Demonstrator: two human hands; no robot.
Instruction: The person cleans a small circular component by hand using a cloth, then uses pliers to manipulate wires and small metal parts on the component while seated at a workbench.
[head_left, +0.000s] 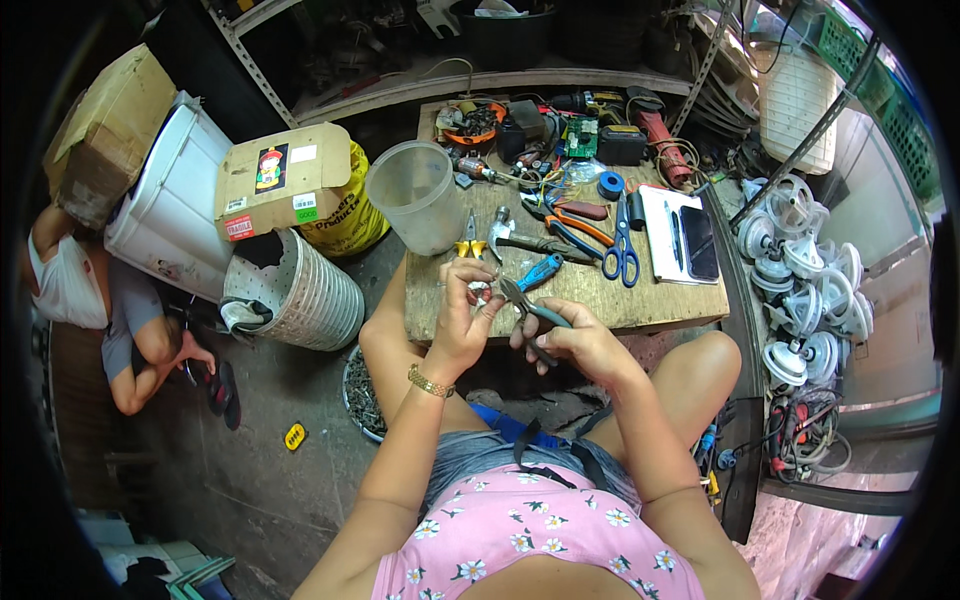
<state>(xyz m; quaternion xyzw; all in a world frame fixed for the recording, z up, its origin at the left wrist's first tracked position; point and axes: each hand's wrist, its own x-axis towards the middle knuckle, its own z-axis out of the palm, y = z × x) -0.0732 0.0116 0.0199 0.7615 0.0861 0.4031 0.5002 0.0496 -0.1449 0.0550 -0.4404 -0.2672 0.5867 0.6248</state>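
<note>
My right hand (580, 347) is closed round the dark grey handles of cutting pliers (540, 313), whose jaws point up and left. My left hand (462, 318) pinches a small reddish and silvery piece (480, 293) right beside the jaws; its exact kind is too small to make out. Both hands are over the near edge of the wooden worktable (655, 305). Just beyond them lie a blue-handled screwdriver (541, 271), a hammer (500, 232) and yellow-handled pliers (469, 240). Farther right are orange-and-black-handled pliers (582, 228) and blue scissors (621, 250).
A translucent bucket (413, 190) stands at the table's left corner. A phone (698, 243) lies on a white pad at right. Loose electronics and a red power tool (664, 150) crowd the back. White plastic wheels (800, 260) hang at right. Another person (130, 320) sits far left.
</note>
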